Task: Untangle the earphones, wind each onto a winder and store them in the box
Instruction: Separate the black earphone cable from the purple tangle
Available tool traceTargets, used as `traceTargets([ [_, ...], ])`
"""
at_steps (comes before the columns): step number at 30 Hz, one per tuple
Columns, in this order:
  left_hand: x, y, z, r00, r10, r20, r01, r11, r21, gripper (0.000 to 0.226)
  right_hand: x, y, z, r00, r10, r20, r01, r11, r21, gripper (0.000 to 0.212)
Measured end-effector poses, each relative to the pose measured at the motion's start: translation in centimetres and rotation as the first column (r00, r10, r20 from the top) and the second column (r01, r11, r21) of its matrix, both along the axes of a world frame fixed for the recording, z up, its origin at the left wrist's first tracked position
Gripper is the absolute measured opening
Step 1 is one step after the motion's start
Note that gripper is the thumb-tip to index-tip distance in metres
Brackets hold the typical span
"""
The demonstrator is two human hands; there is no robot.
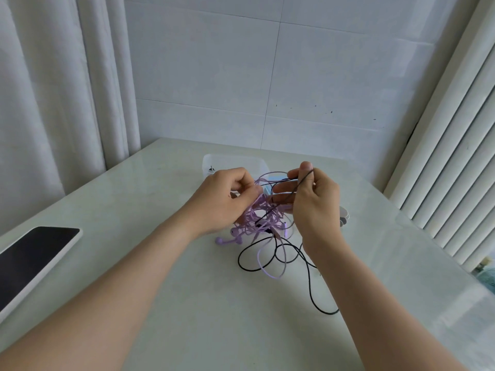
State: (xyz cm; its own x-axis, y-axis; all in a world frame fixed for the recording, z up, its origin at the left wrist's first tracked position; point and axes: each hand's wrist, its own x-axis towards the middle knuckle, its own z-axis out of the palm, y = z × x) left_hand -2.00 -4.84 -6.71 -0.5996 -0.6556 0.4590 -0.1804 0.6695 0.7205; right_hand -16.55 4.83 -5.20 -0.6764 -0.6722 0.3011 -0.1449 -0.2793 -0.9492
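Observation:
A knot of purple earphones (261, 223) and black earphones (310, 287) hangs between my hands above the table. My left hand (223, 200) grips the purple bundle from the left. My right hand (314, 199) pinches a strand of black cable between thumb and fingers, lifted at the upper right of the tangle. Purple earbuds (227, 238) and loose loops of both cables lie on the table below. Behind my hands stands a clear plastic box (214, 163). A pale blue thing (277, 179) shows behind the cables, mostly hidden.
A white-edged tablet (29, 261) with a dark screen lies at the table's left edge. Small pale pieces (344, 215) peek out behind my right hand. Curtains hang at the left, slatted blinds (455, 156) at the right, a tiled wall behind the pale table (187, 303).

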Motion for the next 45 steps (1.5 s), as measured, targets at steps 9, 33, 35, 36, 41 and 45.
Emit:
traceTargets([
  [9,0.1,0.2,0.3,0.99,-0.144,0.003,0.135,0.933,0.335,0.014,-0.5,0.2,0.1,0.989,-0.038,0.141,0.037,0.999,0.005,0.042],
  [33,0.5,0.3,1.2,0.985,-0.168,-0.034,0.162,0.846,0.508,0.025,0.3,0.5,0.3,0.99,-0.006,0.141,0.004,1.0,0.014,0.039],
  [35,0.6,0.4,1.2,0.983,-0.184,0.0,0.157,0.836,0.526,0.027,0.3,0.2,0.1,0.997,-0.024,0.078,0.022,0.999,0.025,0.04],
  [36,0.6,0.5,1.1,0.98,-0.198,0.017,0.158,0.83,0.535,0.028,0.4,0.1,0.0,0.998,-0.036,0.041,0.035,0.999,0.031,0.04],
  [41,0.7,0.5,1.0,0.961,-0.277,-0.018,0.232,0.765,0.601,0.023,0.4,0.4,0.3,0.998,-0.001,0.069,0.0,1.0,0.02,0.039],
  [45,0.9,0.3,1.0,0.951,-0.291,-0.107,0.289,0.71,0.642,0.02,0.1,0.6,0.6,0.98,-0.007,0.2,0.008,1.0,-0.003,0.038],
])
